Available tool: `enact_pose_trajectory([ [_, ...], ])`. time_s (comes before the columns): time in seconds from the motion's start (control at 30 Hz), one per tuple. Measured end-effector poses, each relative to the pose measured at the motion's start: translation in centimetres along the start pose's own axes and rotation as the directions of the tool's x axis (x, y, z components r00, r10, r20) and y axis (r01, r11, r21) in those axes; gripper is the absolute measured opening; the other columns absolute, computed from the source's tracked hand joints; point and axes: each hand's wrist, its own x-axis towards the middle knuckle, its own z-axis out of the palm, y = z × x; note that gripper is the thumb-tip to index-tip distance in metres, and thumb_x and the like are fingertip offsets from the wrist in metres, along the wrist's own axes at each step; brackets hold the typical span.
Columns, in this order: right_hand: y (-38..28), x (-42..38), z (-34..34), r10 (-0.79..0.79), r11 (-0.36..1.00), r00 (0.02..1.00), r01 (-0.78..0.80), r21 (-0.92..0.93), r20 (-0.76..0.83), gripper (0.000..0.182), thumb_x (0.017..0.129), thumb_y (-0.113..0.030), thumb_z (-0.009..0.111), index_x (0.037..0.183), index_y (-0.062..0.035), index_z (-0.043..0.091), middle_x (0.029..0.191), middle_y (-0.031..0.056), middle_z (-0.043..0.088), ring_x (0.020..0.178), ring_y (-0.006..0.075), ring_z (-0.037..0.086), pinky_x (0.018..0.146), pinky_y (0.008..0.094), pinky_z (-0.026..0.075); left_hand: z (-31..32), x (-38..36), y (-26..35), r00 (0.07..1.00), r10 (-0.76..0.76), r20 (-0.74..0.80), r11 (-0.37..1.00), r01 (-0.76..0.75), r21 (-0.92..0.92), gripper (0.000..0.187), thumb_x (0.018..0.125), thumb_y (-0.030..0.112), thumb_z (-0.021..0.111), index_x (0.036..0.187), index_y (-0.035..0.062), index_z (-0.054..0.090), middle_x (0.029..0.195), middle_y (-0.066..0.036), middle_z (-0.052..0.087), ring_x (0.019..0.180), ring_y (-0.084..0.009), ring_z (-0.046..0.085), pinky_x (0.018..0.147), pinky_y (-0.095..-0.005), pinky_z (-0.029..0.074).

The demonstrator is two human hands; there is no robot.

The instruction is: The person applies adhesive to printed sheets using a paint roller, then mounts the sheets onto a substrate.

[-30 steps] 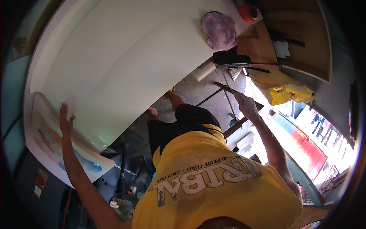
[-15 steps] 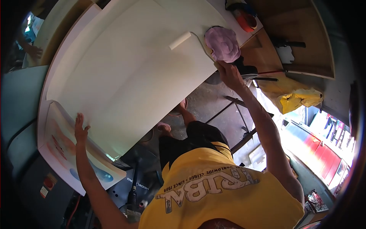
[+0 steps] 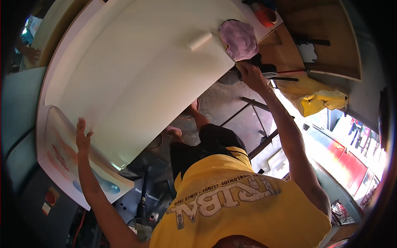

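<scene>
My right hand [image 3: 251, 77] is closed around the handle of a paint roller at the near edge of a broad white sheet [image 3: 136, 78]. The roller's white sleeve [image 3: 200, 41] rests on the sheet, joined to the handle by a thin bent wire. Just beyond my right hand lies a crumpled, pale purple thing [image 3: 238, 40] whose kind I cannot make out. My left hand [image 3: 84, 135] is open, fingers stretched out, over the sheet's left part. Beside it, the sheet's curled end meets a colour-printed surface [image 3: 62, 153].
A red-orange round object [image 3: 264, 15] sits at the far right corner. Below the sheet's edge are a dark metal frame [image 3: 252, 103] and a black machine [image 3: 140, 194] marked Heidelberg. Yellow plastic [image 3: 320, 101] hangs at the right, near a bright doorway.
The roller has shifted a little to the right over the sheet with my right hand. My left hand stays about where it was on the sheet. The whole view has moved slightly.
</scene>
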Motion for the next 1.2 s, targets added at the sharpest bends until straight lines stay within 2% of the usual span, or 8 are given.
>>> enact_pose_trajectory([
  [0.43,5.7,-23.4,-5.5,0.242,0.970,0.958,-0.240,-0.035,0.156,0.019,0.099,-0.016,0.063,0.113,-0.0035,0.069,0.093,0.0236,0.071,0.088,0.0428,0.070,0.072,0.0449,0.055,0.4,0.4,-0.5,0.998,-0.040,-0.041,0.998,0.042,0.048,0.093,0.076,-0.001,0.080,0.158,0.0156,0.039,0.162,-0.012,0.039,0.148,-0.0306,0.039,0.119,-0.0391,0.037],
  [0.5,4.8,-25.5,-5.5,0.424,0.905,0.889,-0.424,-0.038,0.170,0.020,0.100,-0.016,0.061,0.112,-0.0034,0.070,0.088,0.0223,0.072,0.081,0.0397,0.072,0.071,0.0438,0.055,0.4,-0.1,0.5,0.991,-0.093,-0.094,0.992,0.101,0.077,0.094,0.074,0.000,0.083,0.156,0.0139,0.041,0.159,-0.013,0.044,0.145,-0.0307,0.044,0.118,-0.0378,0.039],
  [0.57,5.8,-27.1,-3.4,0.352,0.934,0.934,-0.355,0.050,0.059,0.023,0.102,-0.017,0.058,0.116,-0.0032,0.069,0.077,0.0172,0.069,0.068,0.0274,0.069,0.065,0.0395,0.053,0.9,-0.9,1.4,0.972,-0.092,-0.215,0.989,0.114,0.094,0.087,0.076,0.003,0.082,0.154,0.0151,0.044,0.154,-0.014,0.049,0.140,-0.0327,0.049,0.112,-0.0402,0.044],
  [0.63,4.0,-25.9,-3.2,0.443,0.874,0.879,-0.467,0.136,0.176,0.026,0.104,-0.019,0.055,0.120,-0.0039,0.068,0.069,0.0093,0.062,0.060,0.0148,0.059,0.058,0.0344,0.049,-0.1,-1.6,5.8,0.938,-0.281,-0.206,0.946,0.306,0.106,0.080,0.080,0.002,0.078,0.152,0.0154,0.045,0.146,-0.013,0.058,0.134,-0.0331,0.055,0.106,-0.0435,0.047],
  [0.67,3.6,-25.2,-2.4,0.361,0.905,0.923,-0.381,0.192,0.133,0.027,0.105,-0.022,0.054,0.122,-0.0042,0.067,0.065,0.0047,0.055,0.058,0.0103,0.052,0.054,0.0314,0.044,0.0,-1.7,6.4,0.926,-0.285,-0.248,0.940,0.321,0.119,0.075,0.082,0.002,0.077,0.150,0.0154,0.048,0.144,-0.012,0.059,0.131,-0.0333,0.056,0.104,-0.0445,0.047],
  [0.73,1.8,-23.0,-1.7,0.384,0.885,0.909,-0.412,0.215,0.163,0.028,0.106,-0.022,0.054,0.123,-0.0032,0.066,0.066,0.0038,0.056,0.058,0.0111,0.051,0.055,0.0307,0.044,0.4,-1.6,7.4,0.907,-0.269,-0.323,0.934,0.328,0.144,0.066,0.085,0.003,0.074,0.146,0.0153,0.053,0.140,-0.011,0.062,0.126,-0.0339,0.059,0.101,-0.0463,0.048],
  [0.97,-1.2,-18.1,0.4,0.296,0.891,0.937,-0.341,0.301,0.184,0.031,0.106,-0.023,0.056,0.126,-0.0013,0.065,0.068,0.0025,0.055,0.062,0.0095,0.050,0.057,0.0289,0.044,4.0,3.8,26.8,0.872,0.317,-0.373,0.948,-0.301,0.103,0.048,0.087,0.005,0.071,0.132,0.0187,0.065,0.118,-0.006,0.064,0.111,-0.0301,0.058,0.095,-0.0454,0.048],
  [1.2,-1.5,-17.5,0.8,0.261,0.906,0.953,-0.298,0.301,0.155,0.029,0.107,-0.022,0.057,0.124,-0.0002,0.067,0.068,0.0023,0.055,0.061,0.0084,0.048,0.056,0.0282,0.042,7.6,7.0,35.9,0.847,0.332,-0.415,0.943,-0.296,0.150,0.051,0.082,0.003,0.073,0.129,0.0208,0.067,0.128,-0.007,0.052,0.118,-0.0296,0.047,0.099,-0.0502,0.037],
])
